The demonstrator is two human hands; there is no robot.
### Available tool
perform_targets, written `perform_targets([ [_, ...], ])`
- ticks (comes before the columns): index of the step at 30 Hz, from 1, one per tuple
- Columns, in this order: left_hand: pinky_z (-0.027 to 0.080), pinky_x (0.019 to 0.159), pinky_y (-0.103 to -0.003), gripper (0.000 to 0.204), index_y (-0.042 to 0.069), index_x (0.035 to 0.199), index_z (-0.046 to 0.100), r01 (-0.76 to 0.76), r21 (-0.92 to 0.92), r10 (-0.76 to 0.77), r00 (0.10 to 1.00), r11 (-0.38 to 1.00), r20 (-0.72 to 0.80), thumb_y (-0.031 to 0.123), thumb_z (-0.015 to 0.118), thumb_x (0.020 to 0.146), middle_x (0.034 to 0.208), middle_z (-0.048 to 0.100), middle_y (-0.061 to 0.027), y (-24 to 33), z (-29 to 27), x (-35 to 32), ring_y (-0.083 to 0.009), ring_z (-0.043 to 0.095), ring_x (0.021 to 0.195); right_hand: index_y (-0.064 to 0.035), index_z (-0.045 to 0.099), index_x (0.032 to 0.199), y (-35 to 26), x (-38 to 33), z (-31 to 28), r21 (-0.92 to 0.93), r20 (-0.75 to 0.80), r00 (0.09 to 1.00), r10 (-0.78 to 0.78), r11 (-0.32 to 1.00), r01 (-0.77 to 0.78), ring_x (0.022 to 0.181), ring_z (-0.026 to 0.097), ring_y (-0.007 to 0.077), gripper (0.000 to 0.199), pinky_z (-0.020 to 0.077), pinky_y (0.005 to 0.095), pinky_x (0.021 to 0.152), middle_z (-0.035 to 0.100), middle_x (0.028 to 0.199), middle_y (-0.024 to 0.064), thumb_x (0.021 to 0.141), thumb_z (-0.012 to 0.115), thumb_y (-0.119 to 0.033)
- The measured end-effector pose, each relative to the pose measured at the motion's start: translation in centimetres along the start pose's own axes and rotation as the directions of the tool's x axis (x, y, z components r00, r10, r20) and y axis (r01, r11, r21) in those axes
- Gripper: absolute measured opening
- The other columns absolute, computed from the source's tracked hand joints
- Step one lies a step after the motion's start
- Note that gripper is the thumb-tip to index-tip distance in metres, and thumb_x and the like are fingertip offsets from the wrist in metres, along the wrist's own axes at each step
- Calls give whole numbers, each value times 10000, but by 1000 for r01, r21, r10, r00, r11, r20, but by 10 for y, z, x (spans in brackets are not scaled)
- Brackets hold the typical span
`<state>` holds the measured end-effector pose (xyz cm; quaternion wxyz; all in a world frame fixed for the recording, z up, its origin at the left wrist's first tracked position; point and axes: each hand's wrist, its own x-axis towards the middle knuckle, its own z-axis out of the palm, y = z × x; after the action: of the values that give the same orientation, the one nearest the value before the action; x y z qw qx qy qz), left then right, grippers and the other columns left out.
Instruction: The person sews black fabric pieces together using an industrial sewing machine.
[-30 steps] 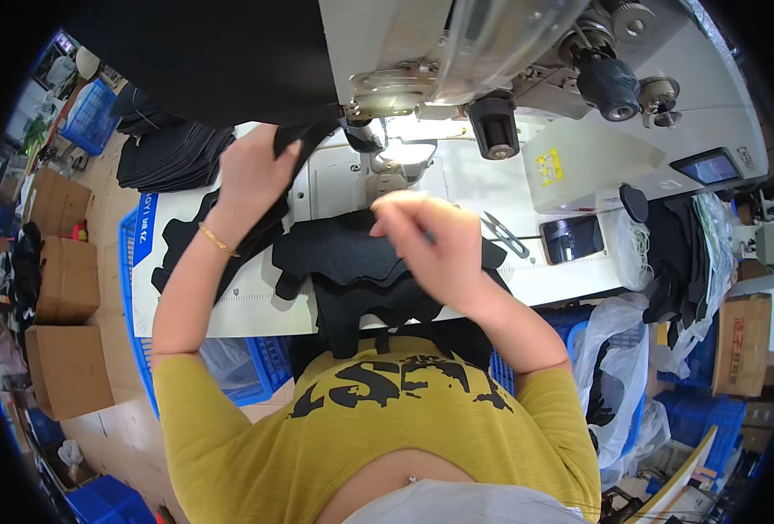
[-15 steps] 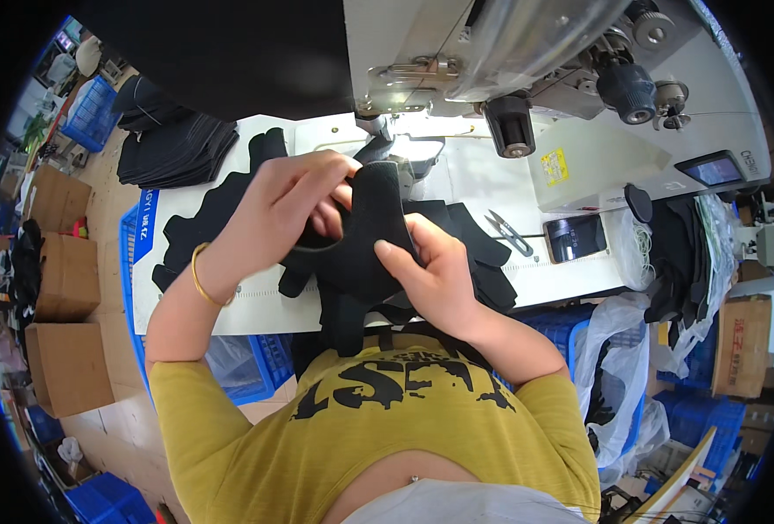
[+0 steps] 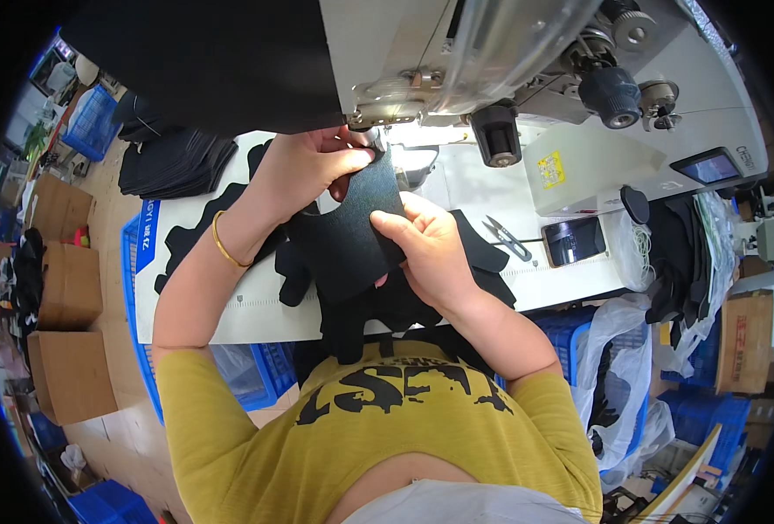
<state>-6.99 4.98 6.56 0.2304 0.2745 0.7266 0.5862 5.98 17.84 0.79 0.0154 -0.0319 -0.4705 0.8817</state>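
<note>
A black fabric piece (image 3: 352, 236) with a curved cutout is stretched between my two hands, close in front of the sewing machine (image 3: 439, 65). My left hand (image 3: 317, 170) pinches its far upper edge right beside the needle area. On the piece's right edge, my right hand (image 3: 426, 249) grips with the thumb on top and the fingers underneath. Whether the far edge lies under the presser foot is hidden by my left fingers. More black cut pieces (image 3: 221, 223) lie on the white table (image 3: 230, 323) under and beside my hands.
Thread snips (image 3: 509, 238) and a phone (image 3: 576, 242) lie right of my right hand. A stack of black fabric (image 3: 177, 162) sits at the far left. Blue crates (image 3: 265, 367) stand below the table edge, and black pieces (image 3: 675, 253) hang at the right.
The fabric piece has moved away from me, toward the needle area, and now lies flatter. My left hand went up with its edge; my right hand keeps its grip.
</note>
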Motion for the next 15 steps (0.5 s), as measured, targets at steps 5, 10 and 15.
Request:
perform_targets([
  [5, 463, 552, -236, 156, -15, 974, 647, 21, 63, -23, 999, 998, 33, 73, 672, 848, 843, 659, -54, 1, -5, 1, -110, 579, 612, 7, 570, 1044, 2, -1, 2, 11, -23, 1000, -14, 1000, 15, 596, 630, 101, 171, 499, 227, 460, 664, 823, 77, 943, 571, -132],
  [10, 464, 657, -313, 265, 11, 1043, 647, -342, 765, 666, 731, 546, -149, 92, 682, 793, 915, 668, -89, -17, 9, -38, -182, 595, 693, -7, 575, 990, 1, -26, -9, -484, -150, 966, -213, 867, 116, 497, 555, 64, 142, 394, 214, 459, 613, 608, 45, 968, 530, -140],
  [15, 425, 732, -316, 353, 67, 1064, 679, -547, 834, 800, 466, -75, 378, 187, 622, 737, 1075, 654, -23, -35, 30, -77, -167, 557, 820, -5, 610, 831, -10, -30, -10, -588, -71, 983, -167, 804, 94, 488, 511, 30, 243, 383, 209, 458, 600, 559, 14, 976, 533, -184],
])
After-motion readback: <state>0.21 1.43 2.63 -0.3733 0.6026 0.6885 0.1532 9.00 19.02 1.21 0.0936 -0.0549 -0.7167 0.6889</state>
